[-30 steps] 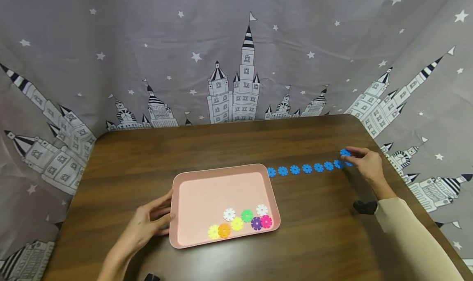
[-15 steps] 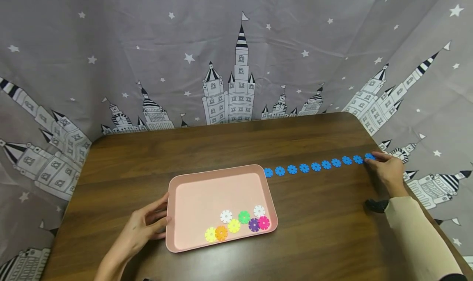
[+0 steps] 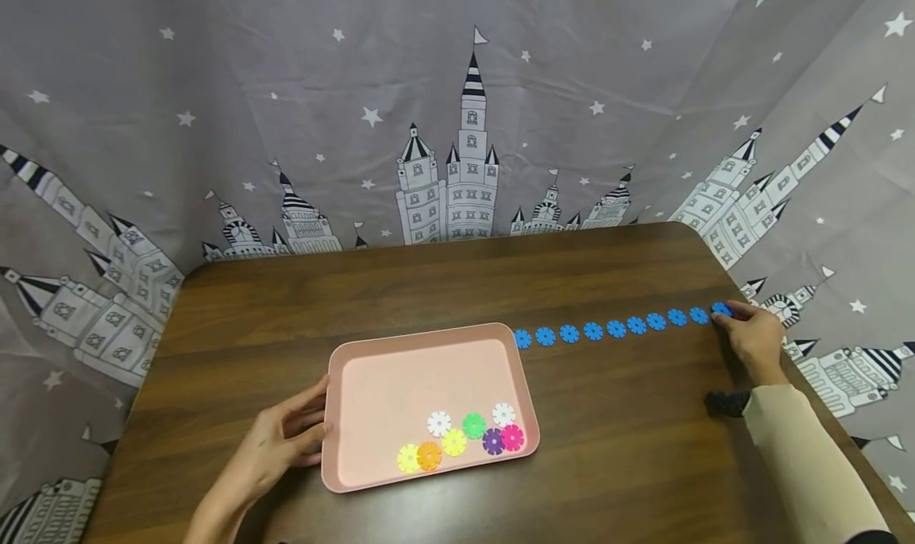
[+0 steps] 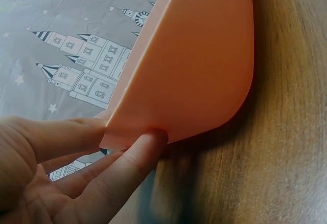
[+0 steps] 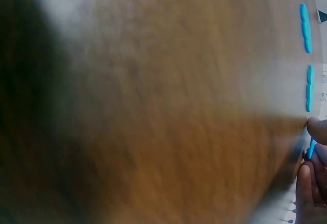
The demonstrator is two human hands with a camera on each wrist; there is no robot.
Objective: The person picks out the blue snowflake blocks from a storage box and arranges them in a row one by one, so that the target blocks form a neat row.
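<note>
In the head view, my left hand (image 3: 275,445) grips the left edge of a shallow pink tray (image 3: 422,337). The left wrist view shows thumb and fingers on the tray's side (image 4: 194,65). Loose notched plastic discs lie near the tray's front side, among them a green disc (image 3: 474,426), an orange disc (image 3: 429,455) and a purple disc (image 3: 493,441). From the tray's right rim a row of blue discs (image 3: 616,329) runs to the right. At its far end my right hand (image 3: 756,339) pinches the last blue disc (image 3: 720,310), partly hidden by the fingers.
The brown wooden table (image 3: 608,449) carries everything. Its right edge passes close by my right hand. A grey curtain (image 3: 300,75) printed with castles and stars hangs behind and beside the table.
My right hand has moved right, bringing a blue disc from above the row down to its right end. My left hand stays at the tray; the head view shifted slightly.
</note>
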